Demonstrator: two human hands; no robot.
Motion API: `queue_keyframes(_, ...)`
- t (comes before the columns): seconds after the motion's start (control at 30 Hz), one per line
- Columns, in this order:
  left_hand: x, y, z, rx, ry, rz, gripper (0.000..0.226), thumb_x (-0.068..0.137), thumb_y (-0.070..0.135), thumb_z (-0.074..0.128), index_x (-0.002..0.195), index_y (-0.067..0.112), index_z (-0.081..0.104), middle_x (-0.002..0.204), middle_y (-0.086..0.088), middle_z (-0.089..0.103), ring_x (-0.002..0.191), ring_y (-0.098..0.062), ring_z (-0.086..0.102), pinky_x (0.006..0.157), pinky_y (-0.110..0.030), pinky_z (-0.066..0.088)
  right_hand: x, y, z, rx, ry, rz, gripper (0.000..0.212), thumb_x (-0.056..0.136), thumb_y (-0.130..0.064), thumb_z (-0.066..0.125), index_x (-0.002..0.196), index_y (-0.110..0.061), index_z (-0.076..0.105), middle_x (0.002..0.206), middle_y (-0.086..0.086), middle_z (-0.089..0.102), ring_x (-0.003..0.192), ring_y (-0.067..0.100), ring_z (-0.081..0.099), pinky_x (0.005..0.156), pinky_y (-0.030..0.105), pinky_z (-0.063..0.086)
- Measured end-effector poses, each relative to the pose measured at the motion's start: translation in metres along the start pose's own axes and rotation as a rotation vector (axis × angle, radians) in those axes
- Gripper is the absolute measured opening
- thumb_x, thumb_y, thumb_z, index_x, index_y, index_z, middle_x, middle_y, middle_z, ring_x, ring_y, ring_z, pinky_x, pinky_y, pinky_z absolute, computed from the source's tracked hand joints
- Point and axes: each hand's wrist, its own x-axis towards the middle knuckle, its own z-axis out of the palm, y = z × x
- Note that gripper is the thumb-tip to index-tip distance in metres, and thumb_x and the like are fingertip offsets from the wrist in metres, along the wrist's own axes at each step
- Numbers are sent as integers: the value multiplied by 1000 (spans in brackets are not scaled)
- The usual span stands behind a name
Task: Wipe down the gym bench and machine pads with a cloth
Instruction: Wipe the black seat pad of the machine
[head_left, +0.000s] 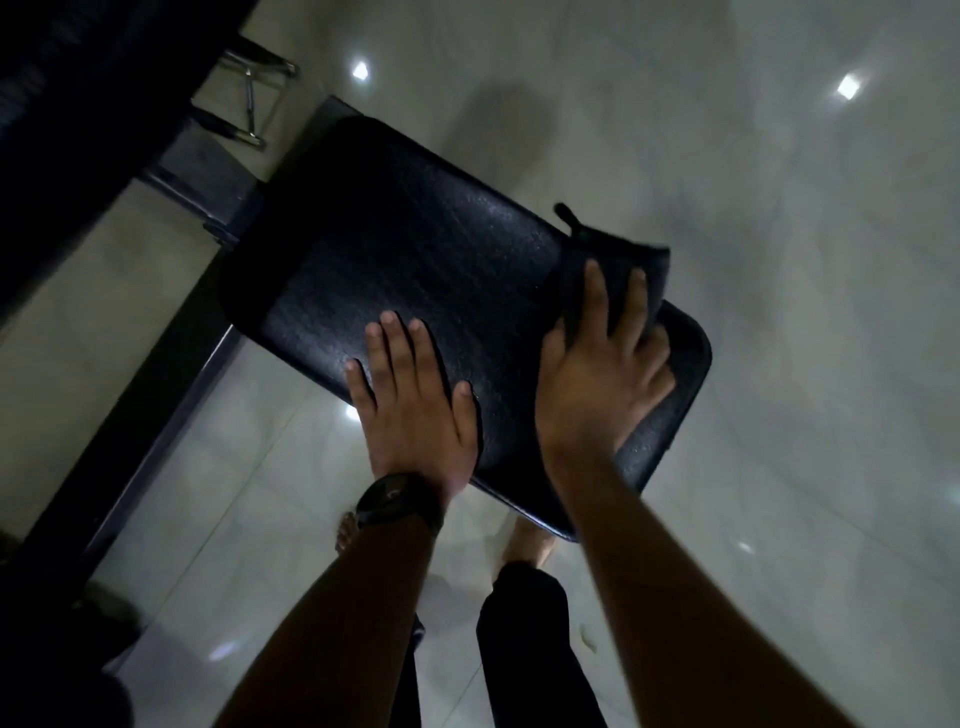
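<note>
Cloth (615, 254) sits at the far right edge of the pad (415, 249), pressed flat under the right hand's (597, 374) spread, straight fingers. The left hand (415, 405) rests flat and empty on the near edge. The pad's long axis runs away to the left, so the next stroke likely sweeps that way.

One black bench pad (415, 270), one dark cloth (597, 270) at its far right edge. Two hands: left hand (415, 405), right hand (602, 374). One watch (397, 501), two bare feet (524, 545).
</note>
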Motion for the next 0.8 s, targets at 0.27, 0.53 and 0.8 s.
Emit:
queue_keyframes(0.27,0,-1,6,34,0,15,74,101,44,25,157,7,-6,169,-19,0,156,-33,-4,125,-55,-1,33,-45,0,-51,-184,-867,63,94,-48,44,156,-45,28,167,-1,23,133,40,43,97,55,41)
queue_keyframes(0.53,0,-1,6,16,-1,21,76,100,44,28,158,4,0,168,-20,2,156,-34,-1,125,-53,-2,6,-37,6,13,-28,-122,63,92,-45,44,154,-35,39,162,9,35,126,47,48,92,55,42)
queue_keyframes(0.8,2,0,5,18,-3,7,75,100,45,26,157,3,5,167,-20,10,155,-33,3,124,-52,-3,45,-63,6,-65,-144,-928,67,91,-50,55,154,-43,34,164,2,31,129,42,48,94,54,45)
